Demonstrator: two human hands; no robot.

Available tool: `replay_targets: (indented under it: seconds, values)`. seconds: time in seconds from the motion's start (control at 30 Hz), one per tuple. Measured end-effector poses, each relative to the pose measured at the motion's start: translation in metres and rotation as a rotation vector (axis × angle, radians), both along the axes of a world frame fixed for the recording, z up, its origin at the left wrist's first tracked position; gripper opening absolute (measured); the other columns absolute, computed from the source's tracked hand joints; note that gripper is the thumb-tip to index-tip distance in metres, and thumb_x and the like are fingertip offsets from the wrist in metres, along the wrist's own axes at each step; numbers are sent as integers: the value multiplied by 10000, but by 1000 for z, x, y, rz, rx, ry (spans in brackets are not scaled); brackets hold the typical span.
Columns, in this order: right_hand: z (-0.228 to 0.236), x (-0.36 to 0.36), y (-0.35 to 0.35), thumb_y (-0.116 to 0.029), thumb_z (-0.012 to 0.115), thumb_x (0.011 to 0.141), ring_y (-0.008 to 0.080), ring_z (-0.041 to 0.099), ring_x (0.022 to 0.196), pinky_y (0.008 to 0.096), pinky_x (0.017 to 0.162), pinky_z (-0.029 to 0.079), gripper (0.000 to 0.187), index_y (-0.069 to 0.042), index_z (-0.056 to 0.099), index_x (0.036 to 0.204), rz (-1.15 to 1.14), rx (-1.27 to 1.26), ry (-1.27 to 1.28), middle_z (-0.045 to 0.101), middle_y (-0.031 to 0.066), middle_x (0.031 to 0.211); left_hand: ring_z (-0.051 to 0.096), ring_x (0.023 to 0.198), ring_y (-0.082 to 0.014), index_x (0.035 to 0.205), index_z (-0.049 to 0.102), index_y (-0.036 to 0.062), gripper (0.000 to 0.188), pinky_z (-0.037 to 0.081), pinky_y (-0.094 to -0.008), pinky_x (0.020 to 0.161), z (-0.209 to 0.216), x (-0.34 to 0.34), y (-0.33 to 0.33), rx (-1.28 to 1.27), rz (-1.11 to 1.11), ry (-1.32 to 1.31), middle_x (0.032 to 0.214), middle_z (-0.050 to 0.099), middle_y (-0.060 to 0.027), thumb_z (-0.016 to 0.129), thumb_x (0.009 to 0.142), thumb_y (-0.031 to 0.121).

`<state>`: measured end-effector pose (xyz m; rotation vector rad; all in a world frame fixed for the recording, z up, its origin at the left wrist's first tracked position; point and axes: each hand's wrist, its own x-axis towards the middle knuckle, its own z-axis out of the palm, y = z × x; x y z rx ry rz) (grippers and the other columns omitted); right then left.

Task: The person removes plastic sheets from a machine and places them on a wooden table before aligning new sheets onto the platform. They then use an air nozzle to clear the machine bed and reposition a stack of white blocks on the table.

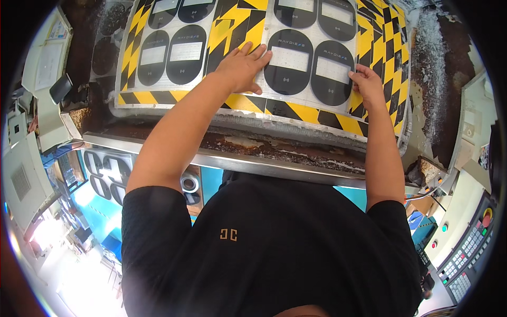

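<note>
A clear sheet printed with black rounded panels (288, 79), each with a white window, lies flat on a bed (185, 96) edged in yellow-and-black striped tape. My left hand (243, 68) rests palm down across the tape strip, fingers spread, their tips at the sheet's left edge. At the sheet's right edge my right hand (368, 87) has thumb and forefinger bent together on the rim, beside the lower right panel (331, 87). Its other fingers are curled and partly hidden. A second sheet with similar black panels (186, 68) lies left of the tape strip.
A metal ledge (237, 162) runs between my body and the bed, with a rusty, wet trough behind it. Lower right stands a control panel (465, 253) with keys and a red button. More black-panelled sheets (108, 171) and a white roll (189, 183) are below at left.
</note>
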<state>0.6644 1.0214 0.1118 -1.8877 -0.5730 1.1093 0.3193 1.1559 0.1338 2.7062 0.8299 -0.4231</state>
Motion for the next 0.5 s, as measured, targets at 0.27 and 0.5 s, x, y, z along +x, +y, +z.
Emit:
replay_targets:
  seconds: [0.27,0.5]
  values:
    - [-5,1,-4,-70,738,829,97,568,666,241,582,452,374,2,616,1175,-2,-6,3,639,13,832,165,1490,-338,1542,231,195,1065,201,-509,1195,6,-2,0,0,-6,9,1610,226,-72,837,694,417]
    - [4,-5,-4,-70,732,833,101,570,669,243,589,456,366,10,614,1169,-9,-25,-8,646,26,846,128,1501,-326,1554,201,224,1058,170,-510,1204,14,-2,-1,-37,-10,19,1626,186,-59,827,718,392]
